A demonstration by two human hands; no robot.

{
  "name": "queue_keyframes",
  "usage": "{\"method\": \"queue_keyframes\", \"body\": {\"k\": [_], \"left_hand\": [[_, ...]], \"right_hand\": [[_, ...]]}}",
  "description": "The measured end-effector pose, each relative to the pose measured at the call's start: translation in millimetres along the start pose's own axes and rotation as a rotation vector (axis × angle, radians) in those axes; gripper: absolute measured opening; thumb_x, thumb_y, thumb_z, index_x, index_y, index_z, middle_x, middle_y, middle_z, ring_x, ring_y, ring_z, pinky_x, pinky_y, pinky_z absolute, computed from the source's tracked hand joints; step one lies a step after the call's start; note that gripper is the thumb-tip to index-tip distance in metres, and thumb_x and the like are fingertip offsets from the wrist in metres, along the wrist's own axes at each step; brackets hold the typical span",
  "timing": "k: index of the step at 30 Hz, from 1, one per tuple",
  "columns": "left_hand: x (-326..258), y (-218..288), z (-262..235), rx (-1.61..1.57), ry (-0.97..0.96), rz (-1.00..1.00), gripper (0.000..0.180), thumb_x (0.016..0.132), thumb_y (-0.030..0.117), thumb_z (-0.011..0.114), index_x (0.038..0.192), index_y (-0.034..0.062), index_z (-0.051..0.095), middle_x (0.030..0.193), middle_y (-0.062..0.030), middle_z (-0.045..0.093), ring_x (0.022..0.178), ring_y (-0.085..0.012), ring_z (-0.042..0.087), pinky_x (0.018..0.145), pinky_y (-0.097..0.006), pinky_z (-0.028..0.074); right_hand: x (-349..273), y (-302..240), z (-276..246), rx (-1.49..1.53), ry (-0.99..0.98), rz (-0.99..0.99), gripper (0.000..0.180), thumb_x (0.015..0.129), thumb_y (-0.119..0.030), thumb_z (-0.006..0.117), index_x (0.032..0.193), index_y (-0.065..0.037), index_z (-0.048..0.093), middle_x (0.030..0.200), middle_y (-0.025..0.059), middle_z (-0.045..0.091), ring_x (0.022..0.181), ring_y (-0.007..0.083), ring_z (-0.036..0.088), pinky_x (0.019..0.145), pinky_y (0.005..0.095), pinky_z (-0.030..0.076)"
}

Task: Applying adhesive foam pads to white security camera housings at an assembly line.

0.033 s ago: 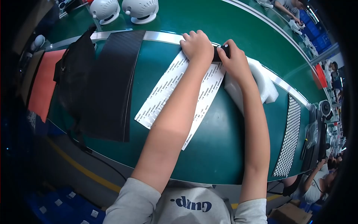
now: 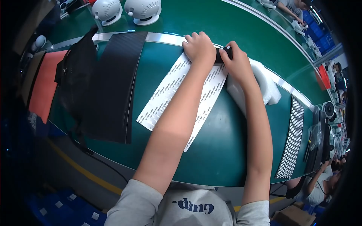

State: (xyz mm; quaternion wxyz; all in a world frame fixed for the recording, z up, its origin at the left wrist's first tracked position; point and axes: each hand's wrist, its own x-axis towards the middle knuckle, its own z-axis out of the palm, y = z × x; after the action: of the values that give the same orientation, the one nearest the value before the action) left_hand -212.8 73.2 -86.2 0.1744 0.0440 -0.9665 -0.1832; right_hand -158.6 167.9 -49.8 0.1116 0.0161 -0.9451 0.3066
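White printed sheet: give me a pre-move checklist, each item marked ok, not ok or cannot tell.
1. Left hand at the far end of the white printed sheet: ok.
2. Right hand on the black piece: ok.
3. Sheet apart from the black sheets on its left: ok.
4. Whole sheet in view: not ok, left forearm crosses it.
5. Left hand's grip: cannot tell, its fingertips are hidden.

Nearer than the fingers of the left hand (image 2: 200,49), the forearm (image 2: 175,113) hides part of a sheet (image 2: 162,100). The right hand (image 2: 239,62) partly covers a black block (image 2: 218,58) at its fingers. Beyond, left, the top edge crops two devices (image 2: 145,10).
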Motion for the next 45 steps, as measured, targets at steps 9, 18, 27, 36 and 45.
{"method": "queue_keyframes", "body": {"k": [9,18,27,36,45], "left_hand": [[3,-3,-4,-0.086,0.09,-0.069,0.022,0.073,0.017,0.058,0.089,0.004,0.05,0.09,-0.0089,0.059,0.091,-0.0226,0.054,0.077,-0.033,0.042],[8,-16,-11,-0.269,0.009,-0.039,0.033,0.075,0.023,0.054,0.095,-0.0006,0.041,0.079,-0.0182,0.061,0.075,-0.034,0.06,0.063,-0.044,0.045],[0,-1,-19,-0.19,-0.027,-0.051,0.029,0.079,0.021,0.05,0.101,0.0045,0.042,0.091,-0.0151,0.058,0.088,-0.0314,0.054,0.071,-0.043,0.044],[6,1,-39,-0.194,-0.045,-0.059,0.036,0.078,0.024,0.053,0.105,0.0022,0.041,0.1,-0.0155,0.056,0.095,-0.0317,0.052,0.075,-0.042,0.043],[27,-26,-52,-0.346,-0.008,-0.008,0.053,0.083,0.047,0.042,0.102,-0.0017,0.049,0.1,-0.0222,0.056,0.094,-0.0368,0.053,0.079,-0.044,0.04]], "right_hand": [[0,-2,4,-0.023,0.014,-0.05,0.027,0.079,-0.023,0.051,0.091,0.001,0.048,0.075,0.0225,0.058,0.072,0.0362,0.056,0.065,0.0414,0.044],[3,-3,14,0.06,0.039,-0.041,0.03,0.075,-0.02,0.048,0.092,0.004,0.046,0.076,0.0283,0.056,0.072,0.0423,0.056,0.066,0.0495,0.044],[-6,1,5,0.042,0.072,-0.095,0.03,0.078,-0.02,0.05,0.093,0.005,0.043,0.077,0.0245,0.055,0.075,0.0387,0.054,0.066,0.0453,0.043],[-1,6,4,0.174,0.127,-0.056,0.022,0.083,-0.021,0.05,0.089,0.0,0.045,0.073,0.0232,0.057,0.071,0.039,0.055,0.062,0.0461,0.042],[15,9,24,0.661,0.321,-0.259,0.011,0.083,-0.011,0.052,0.087,-0.001,0.048,0.072,0.0096,0.052,0.066,0.0134,0.048,0.059,0.028,0.041]]}}
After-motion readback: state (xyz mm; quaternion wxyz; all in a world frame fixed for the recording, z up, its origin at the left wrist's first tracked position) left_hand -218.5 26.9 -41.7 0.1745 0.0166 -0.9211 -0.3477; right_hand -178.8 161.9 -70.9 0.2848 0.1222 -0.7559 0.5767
